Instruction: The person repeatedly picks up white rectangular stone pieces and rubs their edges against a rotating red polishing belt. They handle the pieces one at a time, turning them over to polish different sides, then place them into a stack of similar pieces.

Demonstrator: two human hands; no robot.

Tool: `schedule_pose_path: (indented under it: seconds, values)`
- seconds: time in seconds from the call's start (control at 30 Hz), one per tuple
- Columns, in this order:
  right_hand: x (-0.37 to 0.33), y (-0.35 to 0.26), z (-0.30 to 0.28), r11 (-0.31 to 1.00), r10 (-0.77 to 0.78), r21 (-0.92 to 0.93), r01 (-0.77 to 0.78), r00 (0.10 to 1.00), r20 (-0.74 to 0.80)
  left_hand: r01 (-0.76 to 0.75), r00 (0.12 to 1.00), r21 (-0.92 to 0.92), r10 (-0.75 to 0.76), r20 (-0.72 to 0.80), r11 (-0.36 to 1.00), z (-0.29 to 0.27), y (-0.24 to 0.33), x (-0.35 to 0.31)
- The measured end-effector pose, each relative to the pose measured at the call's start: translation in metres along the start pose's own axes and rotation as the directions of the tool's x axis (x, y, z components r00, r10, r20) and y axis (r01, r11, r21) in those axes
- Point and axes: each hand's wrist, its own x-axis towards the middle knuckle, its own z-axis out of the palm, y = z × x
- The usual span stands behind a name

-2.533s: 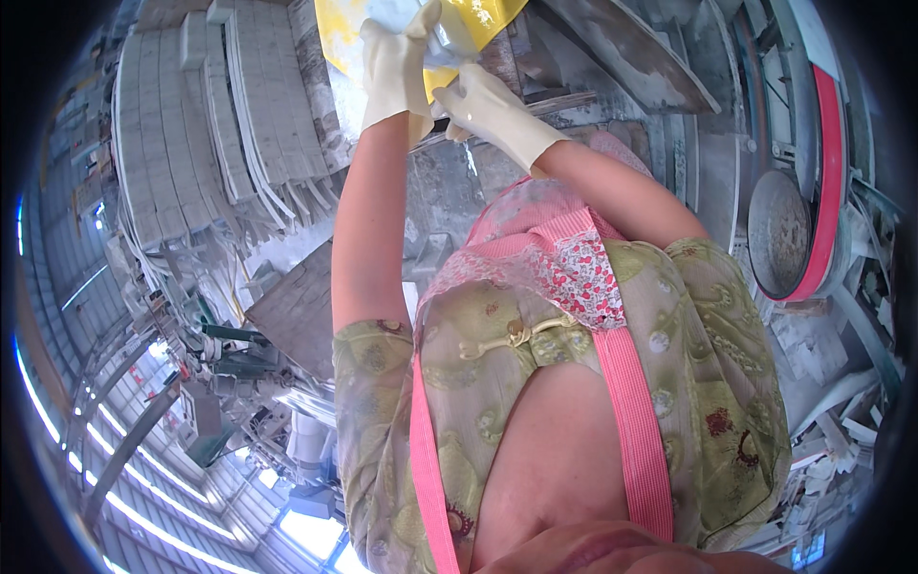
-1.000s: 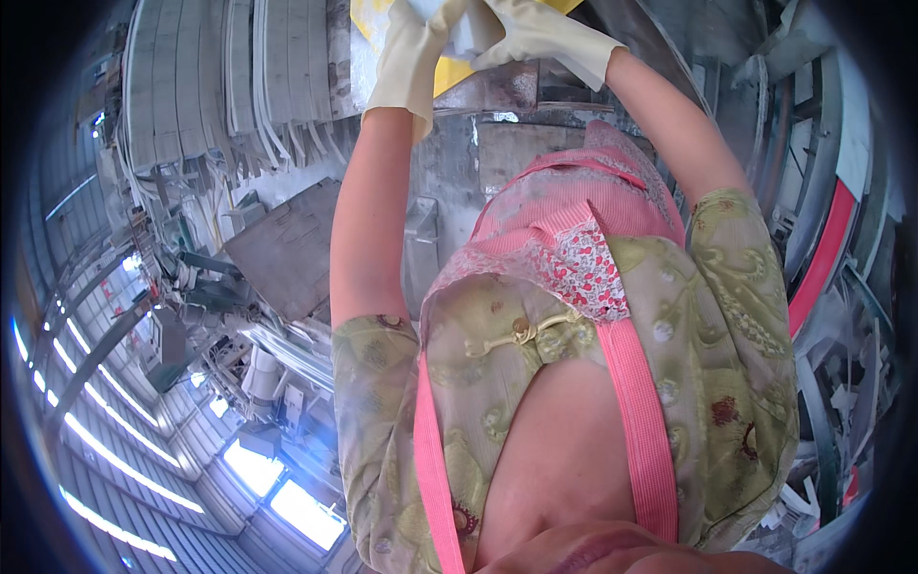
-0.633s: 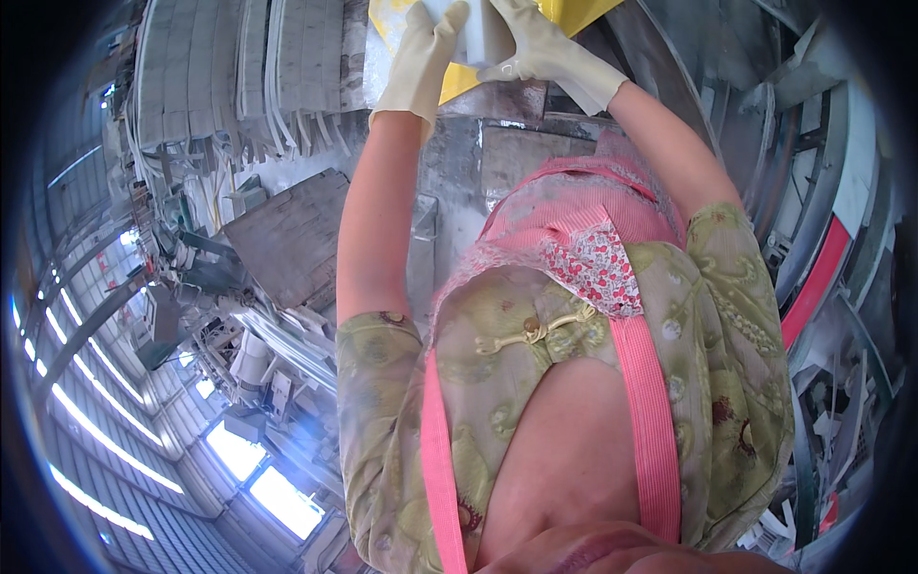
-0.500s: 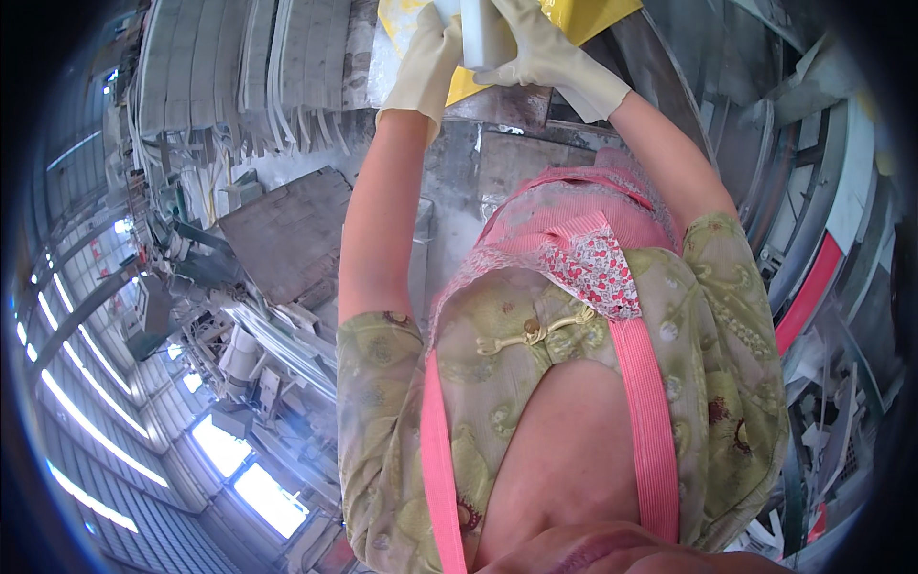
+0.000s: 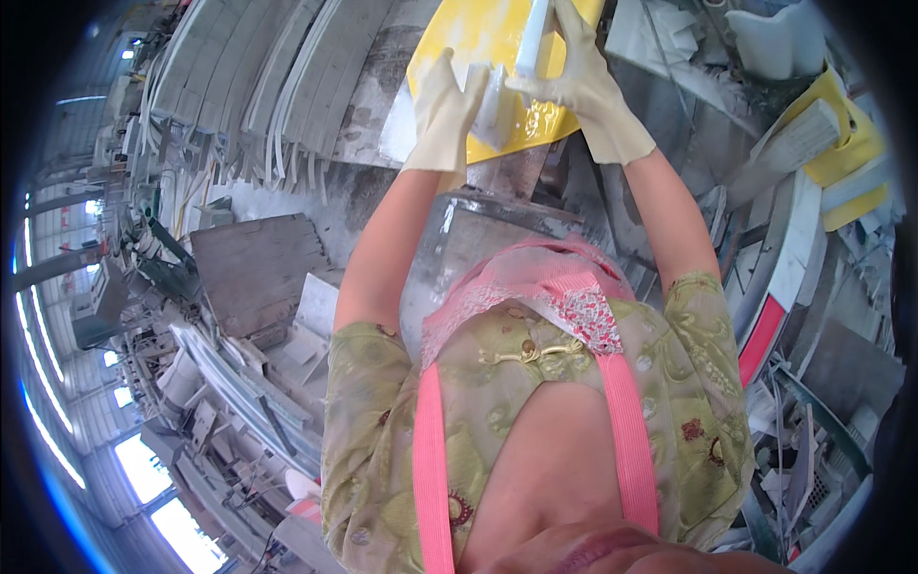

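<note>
Both my hands wear cream rubber gloves and are over a wet yellow sheet [image 5: 445, 43] at the top of the view. My left hand [image 5: 448, 110] has its thumb and fingers apart and holds nothing. Just right of its thumb stands a short whitish block [image 5: 491, 113]; whether they touch, I cannot tell. My right hand [image 5: 579, 86] holds a long pale strip [image 5: 532, 40] between thumb and fingers, the thumb near its lower end. The strip's far end runs out of the picture.
Grey layered strips [image 5: 215, 86] hang in stacks at left, with a flat dusty board [image 5: 258, 268] below them. White offcuts [image 5: 660, 43] lie at upper right. Another yellow sheet [image 5: 865, 143] bears pale pieces at far right. A pink apron [image 5: 535, 273] covers my front.
My hands have moved apart and slightly down in the picture. The left has come off the pale strip; the right stays on it. More of the yellow sheet and the short block now show.
</note>
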Motion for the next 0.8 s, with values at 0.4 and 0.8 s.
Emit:
schedule_pose_path:
  seconds: [0.4, 0.8]
  values:
    - [0.042, -0.097, 0.013, 0.609, -0.420, -0.446, 0.656, 0.744, 0.520, 0.174, 0.927, -0.598, 0.074, 0.367, 0.783, -0.096, 0.040, -0.028]
    - [0.025, -0.145, 0.161, 0.700, -0.063, 0.521, -0.489, 0.684, 0.727, -0.396, 0.749, -0.794, -0.662, 0.011, -0.461, -0.133, -0.074, -0.172]
